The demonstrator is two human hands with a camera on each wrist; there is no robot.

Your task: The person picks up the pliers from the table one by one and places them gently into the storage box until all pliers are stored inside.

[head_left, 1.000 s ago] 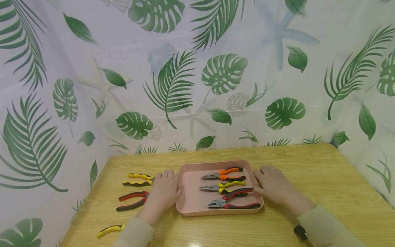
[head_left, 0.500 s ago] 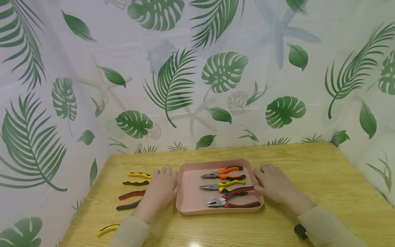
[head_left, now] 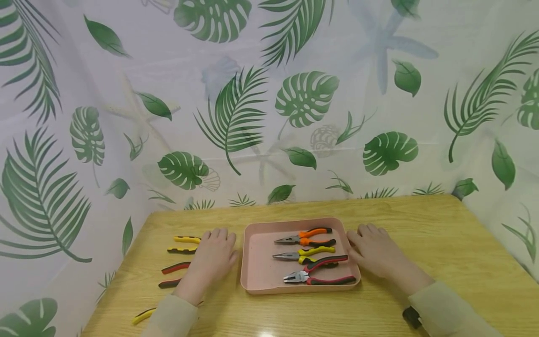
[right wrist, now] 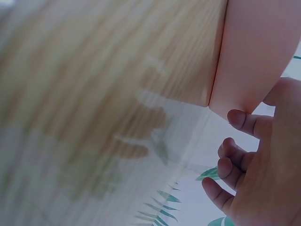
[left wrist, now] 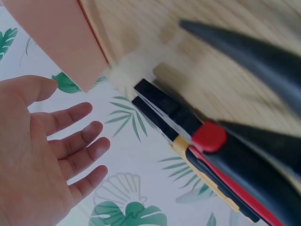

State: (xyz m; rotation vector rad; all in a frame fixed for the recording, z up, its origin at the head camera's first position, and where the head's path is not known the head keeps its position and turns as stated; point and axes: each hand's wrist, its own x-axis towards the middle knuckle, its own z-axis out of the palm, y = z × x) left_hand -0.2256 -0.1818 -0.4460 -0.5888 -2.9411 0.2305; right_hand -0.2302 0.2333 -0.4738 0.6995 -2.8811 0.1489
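Three pliers lie in the pink tray (head_left: 257,271) mid-table; it looks light, stiff and smooth, best gripped by its side rims. Right hand (head_left: 372,252) rests at its right rim, fingers relaxed; left hand (head_left: 212,257) hovers spread over red-handled pliers (head_left: 172,269) left.

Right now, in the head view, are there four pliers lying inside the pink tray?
No, the pink tray holds only three pliers: an orange-handled pair, a yellow-handled pair and a red-and-black pair.
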